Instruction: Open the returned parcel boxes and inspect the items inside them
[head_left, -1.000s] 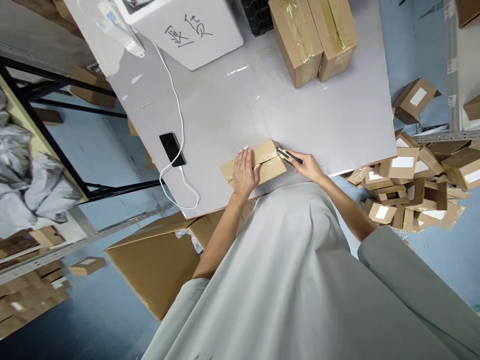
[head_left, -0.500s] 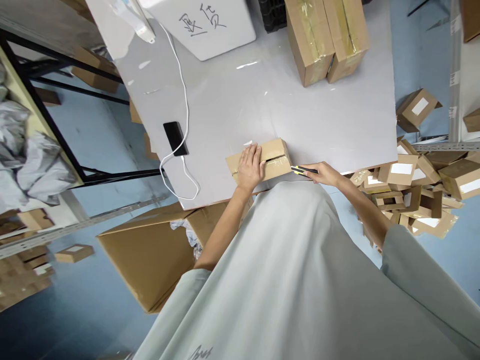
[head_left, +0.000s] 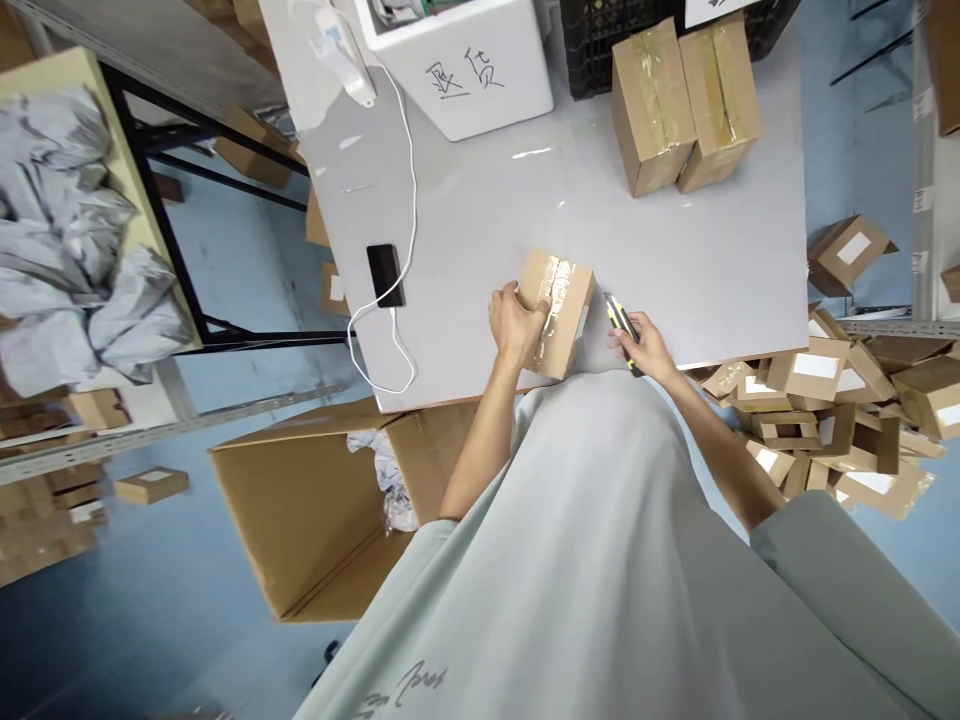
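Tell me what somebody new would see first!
Probably the small taped box at the near side of the table, gripped by the left hand, with the black-and-yellow cutter in the right hand beside it. Then maybe the big white bin with handwriting at the far side, and the heap of cardboard boxes beyond the table's right edge.

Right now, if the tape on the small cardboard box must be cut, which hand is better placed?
Probably the right hand: it holds the yellow-and-black cutter beside the cardboard box. The left hand is occupied, holding the box's opposite side.
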